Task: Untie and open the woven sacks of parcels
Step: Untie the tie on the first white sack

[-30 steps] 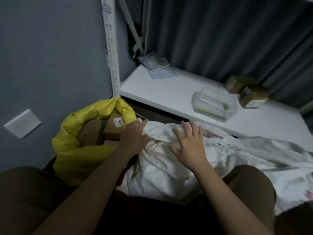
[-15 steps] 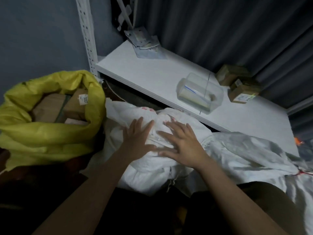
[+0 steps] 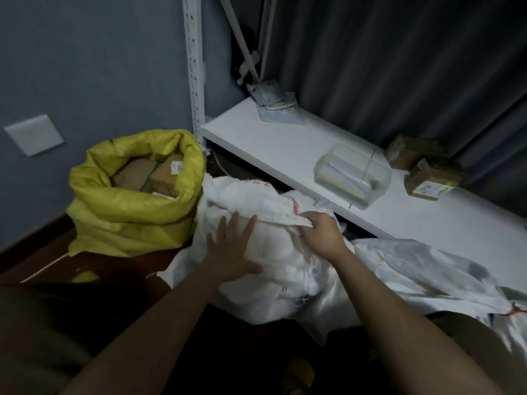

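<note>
A full white woven sack [image 3: 273, 249] lies on the floor in front of me, its mouth edge folded over with red print on it. My left hand [image 3: 231, 252] rests flat on the sack's side, fingers spread. My right hand [image 3: 319, 229] is closed on the sack's mouth edge, pinching the fabric. To the left stands a yellow woven sack [image 3: 125, 206], open at the top, with brown cardboard parcels [image 3: 159, 178] showing inside. Another white sack [image 3: 427, 269] lies to the right, with a red tie [image 3: 513, 310] at its end.
A low white shelf [image 3: 285, 143] runs behind the sacks, on a white perforated upright [image 3: 195, 67]. On it are a clear plastic box [image 3: 352, 175], two brown parcels [image 3: 422, 169] and some packets [image 3: 271, 101]. Grey wall on the left, dark curtain behind.
My right hand went from lying flat on the white sack to gripping its mouth edge. My left hand slid lower on the sack. The view shifted right and back.
</note>
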`<state>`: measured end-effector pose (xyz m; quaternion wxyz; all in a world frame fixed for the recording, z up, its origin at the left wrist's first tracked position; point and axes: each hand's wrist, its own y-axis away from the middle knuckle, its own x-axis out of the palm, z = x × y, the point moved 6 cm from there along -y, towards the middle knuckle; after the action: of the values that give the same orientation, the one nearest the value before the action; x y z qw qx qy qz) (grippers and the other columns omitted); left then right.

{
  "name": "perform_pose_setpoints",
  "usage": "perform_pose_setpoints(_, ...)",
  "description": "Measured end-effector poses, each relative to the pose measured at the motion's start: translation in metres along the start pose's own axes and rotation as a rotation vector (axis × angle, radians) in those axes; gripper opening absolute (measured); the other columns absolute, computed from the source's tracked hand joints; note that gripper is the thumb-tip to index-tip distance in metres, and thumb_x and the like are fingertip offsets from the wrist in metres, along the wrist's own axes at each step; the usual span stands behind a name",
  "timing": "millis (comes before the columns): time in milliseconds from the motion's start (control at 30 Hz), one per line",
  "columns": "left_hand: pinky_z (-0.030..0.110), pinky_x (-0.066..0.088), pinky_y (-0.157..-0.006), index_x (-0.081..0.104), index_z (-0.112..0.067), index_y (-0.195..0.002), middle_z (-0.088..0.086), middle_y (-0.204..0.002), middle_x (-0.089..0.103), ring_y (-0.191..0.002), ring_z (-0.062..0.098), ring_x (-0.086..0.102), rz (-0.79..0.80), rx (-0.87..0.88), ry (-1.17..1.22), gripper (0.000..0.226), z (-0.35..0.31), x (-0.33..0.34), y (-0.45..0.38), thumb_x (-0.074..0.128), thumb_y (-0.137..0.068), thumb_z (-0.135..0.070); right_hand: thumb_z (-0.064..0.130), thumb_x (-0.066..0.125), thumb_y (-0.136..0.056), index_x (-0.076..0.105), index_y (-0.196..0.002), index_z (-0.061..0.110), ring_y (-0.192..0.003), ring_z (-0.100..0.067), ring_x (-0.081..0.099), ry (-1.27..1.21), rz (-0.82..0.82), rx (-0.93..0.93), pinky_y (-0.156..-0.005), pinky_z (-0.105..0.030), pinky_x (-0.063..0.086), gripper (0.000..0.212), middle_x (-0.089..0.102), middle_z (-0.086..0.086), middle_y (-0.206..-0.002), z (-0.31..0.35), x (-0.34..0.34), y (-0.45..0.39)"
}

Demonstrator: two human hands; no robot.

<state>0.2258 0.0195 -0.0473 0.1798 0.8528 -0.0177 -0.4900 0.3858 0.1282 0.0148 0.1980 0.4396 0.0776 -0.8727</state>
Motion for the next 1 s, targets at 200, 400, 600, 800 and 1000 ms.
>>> perform_pose_setpoints(200, 0.044, 0.037, -0.105, -0.004, -0.040, -0.147, 0.011, -0.157, 0.007, -0.139, 0.034, 0.027, -0.280, 0.159, 0.055, 0.086, -0.044, -0.052, 0.015, 0.060, -0.089, -0.042, 0.005, 0.064, -0.082, 0.069, -0.080, 0.012, -0.052, -0.007, 0.056, -0.603, -0.104, 0.116, -0.052, -0.020, 0.043, 0.009, 0.063, 0.001, -0.063, 0.048, -0.087, 0.023)
perform_pose_setpoints(400, 0.038, 0.040, -0.103, 0.037, -0.025, -0.143, 0.009, -0.146, 0.038, -0.128, 0.028, 0.044, -0.358, 0.247, 0.082, 0.059, -0.075, -0.095, 0.028, 0.052, -0.090, -0.005, 0.010, 0.070, -0.083, 0.056, -0.125, 0.024, -0.106, -0.018, 0.059, -0.712, -0.038, 0.038, -0.069, -0.020, 0.046, 0.046, 0.058, -0.003, -0.126, 0.062, -0.118, 0.055)
perform_pose_setpoints(600, 0.022, 0.040, -0.090, 0.062, -0.014, -0.119, 0.006, -0.117, 0.059, -0.107, 0.018, 0.056, -0.484, 0.352, 0.266, 0.041, -0.098, -0.129, 0.032, 0.059, -0.082, 0.004, 0.067, 0.079, -0.056, 0.025, -0.147, 0.038, -0.134, -0.018, 0.039, -0.111, 0.130, -0.241, -0.110, -0.041, 0.036, 0.110, 0.037, 0.002, -0.148, 0.053, -0.059, 0.081)
perform_pose_setpoints(800, 0.033, 0.044, -0.073, 0.045, -0.023, -0.065, -0.002, -0.077, 0.055, -0.077, 0.011, 0.051, -0.512, 0.372, 0.297, 0.034, -0.112, -0.147, 0.021, 0.060, -0.074, 0.005, 0.025, 0.049, -0.095, 0.036, -0.137, 0.016, -0.108, -0.029, 0.056, 0.565, -0.039, -0.225, -0.082, -0.035, 0.046, 0.045, 0.043, -0.010, -0.137, 0.062, -0.023, 0.067)
perform_pose_setpoints(1000, 0.023, 0.049, -0.077, 0.053, -0.020, -0.089, -0.009, -0.095, 0.048, -0.085, 0.008, 0.055, -0.551, 0.317, 0.456, 0.029, -0.082, -0.150, 0.011, 0.076, -0.074, -0.011, 0.002, 0.051, -0.084, 0.061, -0.104, 0.006, -0.093, -0.035, 0.061, 0.329, -0.204, -0.223, -0.071, -0.033, 0.041, 0.023, 0.060, -0.016, -0.104, 0.096, -0.076, -0.008)
